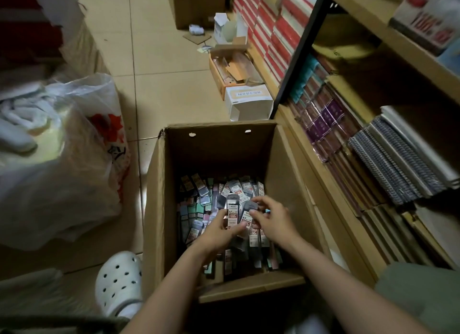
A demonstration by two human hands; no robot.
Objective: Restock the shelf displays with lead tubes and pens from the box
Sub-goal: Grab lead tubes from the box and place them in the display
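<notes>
Head view: both hands down in the box (159, 209), gathering lead tubes – pick step, nothing shelved yet.

Left hand (219, 230) gripped a small stack of lead tube packs (232, 215), thumb across the front. Right hand (270, 215), just right of it, pinched a grey-capped pack (250, 206) and looked to be adding it to the stack. Loose packs (199, 191) lay ahead of and under both hands, covering the box bottom. Shelf (323, 174) stood right of the right hand, holding spiral notebooks (388, 164). Next move likely: square the stack, lift clear of the box walls, carry to the display. Display itself not visible; no pens identifiable; labels mostly unreadable; stack count hidden by fingers.
</notes>
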